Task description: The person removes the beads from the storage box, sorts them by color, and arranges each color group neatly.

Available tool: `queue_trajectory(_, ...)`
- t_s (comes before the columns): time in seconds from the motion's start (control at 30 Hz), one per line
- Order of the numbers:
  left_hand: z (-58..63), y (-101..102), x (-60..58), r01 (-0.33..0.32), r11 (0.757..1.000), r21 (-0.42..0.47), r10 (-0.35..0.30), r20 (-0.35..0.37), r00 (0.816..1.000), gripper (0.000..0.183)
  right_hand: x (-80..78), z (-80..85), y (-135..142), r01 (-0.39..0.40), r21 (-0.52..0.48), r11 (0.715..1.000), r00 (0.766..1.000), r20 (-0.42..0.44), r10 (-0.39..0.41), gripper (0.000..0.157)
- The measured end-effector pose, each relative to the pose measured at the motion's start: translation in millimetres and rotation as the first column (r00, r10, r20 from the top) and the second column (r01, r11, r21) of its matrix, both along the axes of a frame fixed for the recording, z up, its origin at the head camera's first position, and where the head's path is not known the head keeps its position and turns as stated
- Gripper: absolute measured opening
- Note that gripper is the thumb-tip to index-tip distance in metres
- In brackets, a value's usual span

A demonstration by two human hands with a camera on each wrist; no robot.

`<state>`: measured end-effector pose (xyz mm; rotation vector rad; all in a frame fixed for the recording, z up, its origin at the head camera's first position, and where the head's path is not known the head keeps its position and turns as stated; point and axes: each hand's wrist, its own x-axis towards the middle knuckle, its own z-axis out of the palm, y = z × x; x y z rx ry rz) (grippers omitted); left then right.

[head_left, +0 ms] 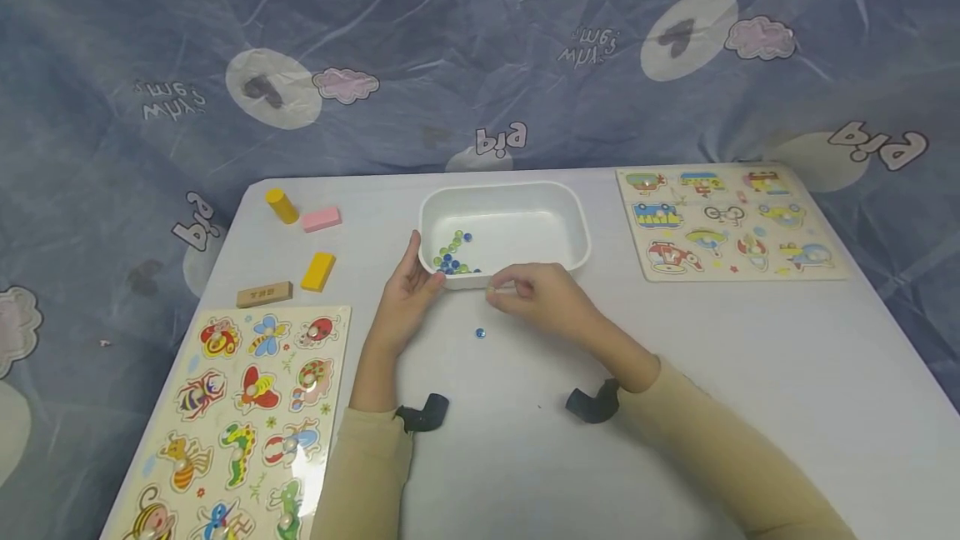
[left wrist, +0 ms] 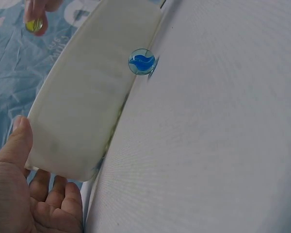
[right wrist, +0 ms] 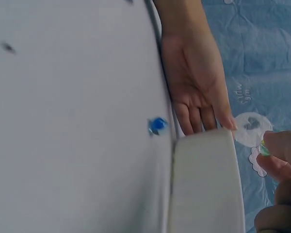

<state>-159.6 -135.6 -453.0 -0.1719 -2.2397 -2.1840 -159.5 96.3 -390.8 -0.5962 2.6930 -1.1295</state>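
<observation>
A white plastic basin [head_left: 528,240] stands mid-table, with several green and blue marbles [head_left: 448,259] gathered in its near left corner. My left hand [head_left: 403,298] grips that corner, thumb at the rim and fingers against the side. Over the basin's near edge, my right hand [head_left: 543,298] pinches a yellow-green marble [left wrist: 34,25] between thumb and finger; the right wrist view also shows this marble [right wrist: 264,148]. One blue marble [head_left: 480,333] lies on the white table in front of the basin, between my hands.
An insect puzzle board [head_left: 255,423] lies at the near left, a vehicle puzzle board [head_left: 720,223] at the far right. On the left are a yellow cylinder [head_left: 282,206], pink block [head_left: 322,219], yellow block [head_left: 318,272] and wooden block [head_left: 265,294]. A blue printed cloth [head_left: 420,40] hangs behind.
</observation>
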Motion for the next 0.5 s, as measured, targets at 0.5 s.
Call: queue_trajectory(0.5,1.7,-0.9,-0.1,0.015,1.0,0.015,-0.015,0.007,1.0,0.084,46.8,-32.9,-4.5,-0.191,0.104,0.976,0.98,0.075,0.184,0.014)
